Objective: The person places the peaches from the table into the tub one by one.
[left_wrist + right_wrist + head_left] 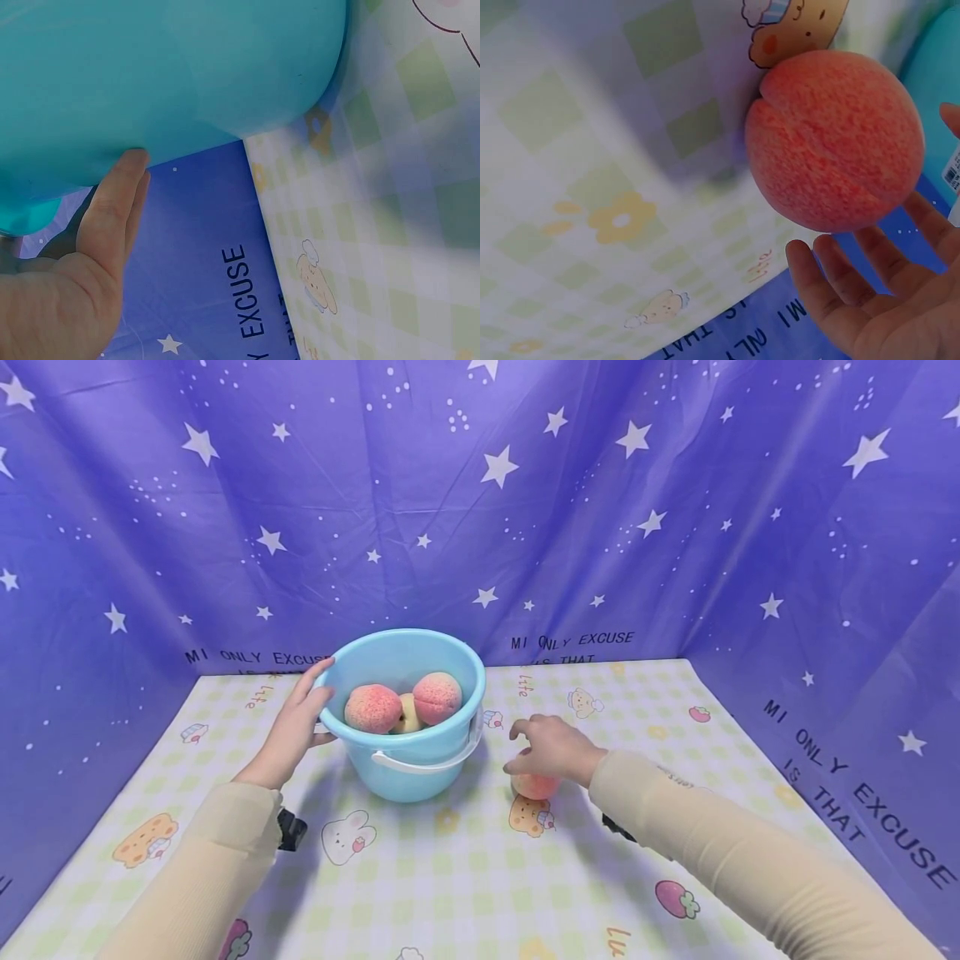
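Observation:
A light blue bucket (408, 768) with a white handle (431, 767) stands upright on the table. Inside it lie a pink peach (372, 708), a second pink peach (437, 697) and a paler yellow fruit (407, 717) partly hidden between them. My left hand (291, 722) rests against the bucket's left side at the rim; in the left wrist view its straight fingers (112, 206) touch the outer wall. To the bucket's right, a loose peach (836, 142) sits on the cloth. My right hand (555, 747) is spread over and behind this peach, fingers loosely bent, not closed round it.
A pale green checked tablecloth (390, 893) with cartoon prints covers the table. Purple star-patterned curtains (420, 485) hang along the back and both sides. The bucket stands near the table's back edge.

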### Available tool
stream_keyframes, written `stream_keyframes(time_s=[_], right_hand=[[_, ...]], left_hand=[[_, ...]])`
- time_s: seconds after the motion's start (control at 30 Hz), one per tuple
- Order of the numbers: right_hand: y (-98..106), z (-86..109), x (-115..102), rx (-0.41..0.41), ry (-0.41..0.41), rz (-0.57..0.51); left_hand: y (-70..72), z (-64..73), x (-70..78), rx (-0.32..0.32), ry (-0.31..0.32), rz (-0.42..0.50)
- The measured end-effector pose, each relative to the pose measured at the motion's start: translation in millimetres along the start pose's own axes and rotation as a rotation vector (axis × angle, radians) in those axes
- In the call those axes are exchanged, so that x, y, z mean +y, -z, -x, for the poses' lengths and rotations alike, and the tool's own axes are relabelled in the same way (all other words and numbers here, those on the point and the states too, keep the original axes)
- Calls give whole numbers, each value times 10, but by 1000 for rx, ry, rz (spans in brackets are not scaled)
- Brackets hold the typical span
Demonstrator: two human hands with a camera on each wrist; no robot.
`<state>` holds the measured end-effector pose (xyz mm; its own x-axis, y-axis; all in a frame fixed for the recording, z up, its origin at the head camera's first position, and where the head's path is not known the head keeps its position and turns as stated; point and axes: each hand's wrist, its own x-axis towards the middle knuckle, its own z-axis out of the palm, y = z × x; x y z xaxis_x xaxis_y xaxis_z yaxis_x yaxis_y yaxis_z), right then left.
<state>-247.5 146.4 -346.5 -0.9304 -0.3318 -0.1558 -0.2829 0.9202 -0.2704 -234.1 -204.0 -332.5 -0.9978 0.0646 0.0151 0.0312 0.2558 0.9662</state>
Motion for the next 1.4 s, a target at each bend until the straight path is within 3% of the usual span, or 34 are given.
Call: stream_keyframes(time_s=[0.4, 0.73, 1.4], right_hand=[[-144, -8, 57, -13, -50, -12], [-268, 25, 76, 1, -41, 27], [-437, -11, 126, 55, -21, 0]], left_hand=[[-8, 6, 10, -2, -2, 9], [-5, 0, 5, -4, 5, 10], [-4, -3, 13, -2, 1, 0]])
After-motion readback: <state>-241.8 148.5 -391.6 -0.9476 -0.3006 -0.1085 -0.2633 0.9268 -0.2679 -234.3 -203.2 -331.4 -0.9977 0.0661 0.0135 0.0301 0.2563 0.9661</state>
